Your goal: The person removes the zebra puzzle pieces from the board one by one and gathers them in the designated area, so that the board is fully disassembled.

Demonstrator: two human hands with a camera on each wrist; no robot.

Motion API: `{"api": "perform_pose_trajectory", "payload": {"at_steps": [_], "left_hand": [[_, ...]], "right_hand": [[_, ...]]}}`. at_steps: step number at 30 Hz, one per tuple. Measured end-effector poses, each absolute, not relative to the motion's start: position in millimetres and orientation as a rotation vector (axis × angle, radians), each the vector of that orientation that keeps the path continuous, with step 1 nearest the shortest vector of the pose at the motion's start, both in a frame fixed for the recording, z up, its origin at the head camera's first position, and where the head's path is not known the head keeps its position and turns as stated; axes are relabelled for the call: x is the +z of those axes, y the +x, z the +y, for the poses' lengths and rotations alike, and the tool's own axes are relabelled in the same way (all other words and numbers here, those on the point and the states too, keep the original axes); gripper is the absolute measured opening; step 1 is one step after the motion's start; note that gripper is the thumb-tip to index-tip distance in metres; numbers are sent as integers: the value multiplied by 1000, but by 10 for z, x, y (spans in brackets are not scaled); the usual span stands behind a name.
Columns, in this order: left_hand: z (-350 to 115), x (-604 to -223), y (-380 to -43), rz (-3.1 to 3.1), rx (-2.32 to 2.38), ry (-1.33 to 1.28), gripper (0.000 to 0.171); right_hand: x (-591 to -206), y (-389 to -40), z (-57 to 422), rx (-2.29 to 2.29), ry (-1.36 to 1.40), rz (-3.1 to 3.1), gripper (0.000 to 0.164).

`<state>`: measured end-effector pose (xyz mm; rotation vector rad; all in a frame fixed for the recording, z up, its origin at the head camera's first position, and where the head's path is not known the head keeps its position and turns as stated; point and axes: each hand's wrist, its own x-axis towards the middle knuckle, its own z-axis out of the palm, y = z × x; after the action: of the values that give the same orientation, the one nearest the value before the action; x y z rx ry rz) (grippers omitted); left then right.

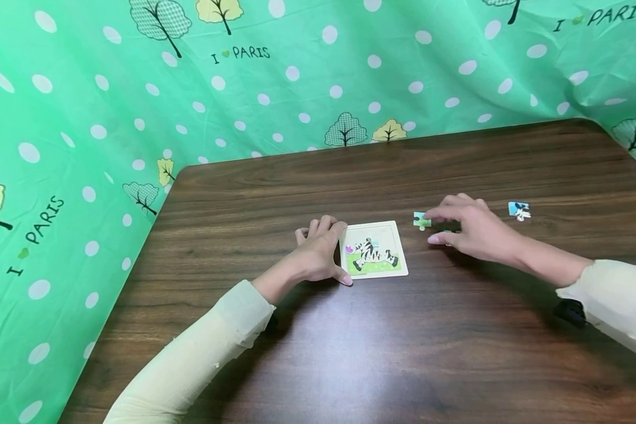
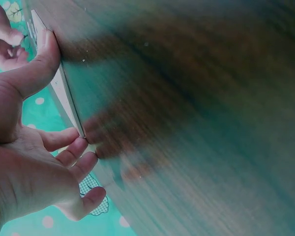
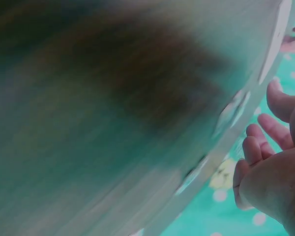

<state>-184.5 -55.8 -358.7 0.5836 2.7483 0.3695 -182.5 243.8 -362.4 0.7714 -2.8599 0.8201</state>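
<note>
A square jigsaw board (image 1: 404, 253) with a pale frame and a zebra picture lies flat on the table. My left hand (image 1: 318, 253) holds it along its left side, thumb at the near corner and fingers at the far one. In the left wrist view the fingertips meet the edge of the board (image 2: 66, 98). To its right, my right hand (image 1: 479, 229) hovers low with thumb and fingers apart, nothing between them. Its index fingertip overlaps a green puzzle piece (image 1: 419, 219). Another puzzle piece (image 1: 449, 241) is mostly hidden under this hand.
Farther right on the brown wooden table (image 1: 344, 359) lies a blue and white puzzle piece (image 1: 519, 210). A green curtain (image 1: 291, 94) with dots and trees hangs behind the table and along its left side.
</note>
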Motion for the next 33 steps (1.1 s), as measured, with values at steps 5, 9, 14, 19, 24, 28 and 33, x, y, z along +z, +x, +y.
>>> {"api": "perform_pose_trajectory", "payload": {"at_steps": [5, 9, 14, 19, 24, 28, 33], "left_hand": [[-564, -3581, -1842, 2747, 376, 581, 105], [-572, -3580, -1842, 2746, 389, 589, 104], [-579, -3585, -1845, 2749, 387, 598, 104], [-582, -3588, -1847, 2755, 372, 598, 105], [-580, -3585, -1850, 2753, 362, 593, 107], [-578, -3584, -1849, 2751, 361, 598, 107], [-582, -3588, -1853, 2750, 364, 603, 106]], "right_hand": [[-3639, -1868, 2088, 855, 912, -2848, 40], [-3690, -1886, 1820, 876, 1007, -2876, 43], [-3741, -1890, 1596, 804, 1023, -2937, 49], [-3760, -1892, 1530, 802, 980, -2956, 48], [-3768, -1887, 1527, 845, 982, -2952, 48], [-3773, -1871, 1523, 857, 974, -2947, 47], [-3781, -1849, 1506, 880, 967, -2924, 45]]}}
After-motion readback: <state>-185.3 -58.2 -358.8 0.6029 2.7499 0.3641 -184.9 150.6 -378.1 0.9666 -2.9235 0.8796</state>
